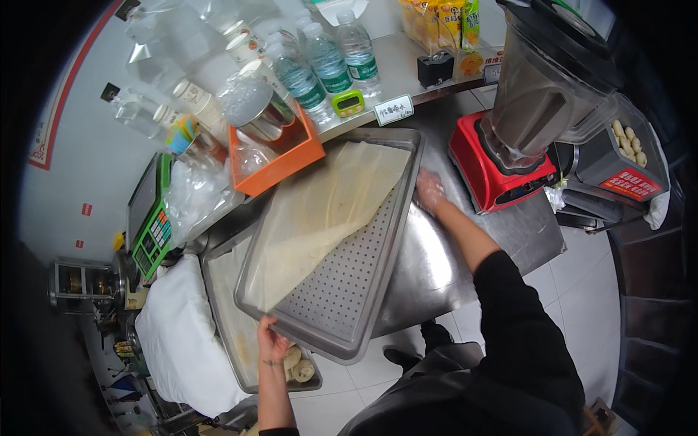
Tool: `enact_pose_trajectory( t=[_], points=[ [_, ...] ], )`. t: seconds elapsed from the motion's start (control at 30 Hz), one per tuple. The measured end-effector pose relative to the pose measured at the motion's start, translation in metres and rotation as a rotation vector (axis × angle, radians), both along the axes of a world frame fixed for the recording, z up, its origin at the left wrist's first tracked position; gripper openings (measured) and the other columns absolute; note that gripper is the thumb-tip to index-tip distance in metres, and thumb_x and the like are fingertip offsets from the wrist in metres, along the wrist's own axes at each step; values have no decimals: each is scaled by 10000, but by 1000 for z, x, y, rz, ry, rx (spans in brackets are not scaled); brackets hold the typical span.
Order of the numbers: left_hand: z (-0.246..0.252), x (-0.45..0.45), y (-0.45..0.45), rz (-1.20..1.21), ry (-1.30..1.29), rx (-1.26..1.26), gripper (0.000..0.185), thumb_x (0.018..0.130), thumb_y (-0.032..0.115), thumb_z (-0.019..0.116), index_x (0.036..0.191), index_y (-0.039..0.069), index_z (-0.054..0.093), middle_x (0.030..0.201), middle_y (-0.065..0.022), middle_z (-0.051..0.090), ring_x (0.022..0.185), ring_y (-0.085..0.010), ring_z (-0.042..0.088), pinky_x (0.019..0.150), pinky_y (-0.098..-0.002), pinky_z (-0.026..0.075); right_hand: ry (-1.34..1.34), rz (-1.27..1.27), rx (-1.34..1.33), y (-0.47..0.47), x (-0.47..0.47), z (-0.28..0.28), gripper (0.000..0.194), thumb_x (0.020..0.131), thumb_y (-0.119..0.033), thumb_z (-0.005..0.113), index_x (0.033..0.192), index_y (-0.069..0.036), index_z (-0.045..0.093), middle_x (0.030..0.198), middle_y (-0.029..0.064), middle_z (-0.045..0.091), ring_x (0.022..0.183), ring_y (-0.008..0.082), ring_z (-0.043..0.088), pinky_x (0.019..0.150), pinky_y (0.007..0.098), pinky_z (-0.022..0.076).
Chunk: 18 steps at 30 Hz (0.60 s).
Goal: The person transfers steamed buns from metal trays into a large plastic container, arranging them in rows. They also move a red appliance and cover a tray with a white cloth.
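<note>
A grey perforated metal tray [335, 278] lies at a slant before me, partly over a second tray. A creased, pale liner sheet [327, 207] covers its upper left part and leaves the holes bare at the lower right. My left hand [272, 340] grips the tray's near left corner. Close by the far right rim, above the steel table [420, 272], is my right hand [431, 189]; it is blurred, and its grip cannot be made out. The lower tray [223, 321] also has a liner, with several round buns [301, 370] at its near end.
Right of the tray stands a red-based blender [501, 163]. An orange box [278, 163], water bottles [316, 60] and a green timer [348, 102] line the back shelf. At left are a green scale [152, 234] and a white cloth bundle [180, 338]. A grey bin [621, 158] holds peanut-shaped items.
</note>
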<state>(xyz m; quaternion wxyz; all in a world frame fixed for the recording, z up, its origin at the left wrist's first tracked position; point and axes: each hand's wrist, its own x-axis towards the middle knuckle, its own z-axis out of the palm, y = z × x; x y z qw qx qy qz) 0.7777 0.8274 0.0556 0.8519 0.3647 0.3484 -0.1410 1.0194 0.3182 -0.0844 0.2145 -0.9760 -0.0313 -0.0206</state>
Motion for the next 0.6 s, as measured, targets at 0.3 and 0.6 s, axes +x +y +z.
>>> enact_pose_trajectory(
  t=[0.3,0.6],
  points=[
    [-61,195,1,-288,-85,16,280,966,285,575,1039,30,663,818,-73,742,512,-156,655,338,-217,452,28,194,278,-10,-191,21,532,656,-63,804,1140,-203,634,1086,117,557,1024,368,564,862,470,509],
    [-81,248,14,-108,-194,428,269,984,204,650,1203,47,632,1129,-91,701,1018,-228,677,897,-358,548,260,231,476,-32,-142,65,392,835,-420,782,1095,-138,706,929,141,624,891,337,621,812,432,508]
  ],
)
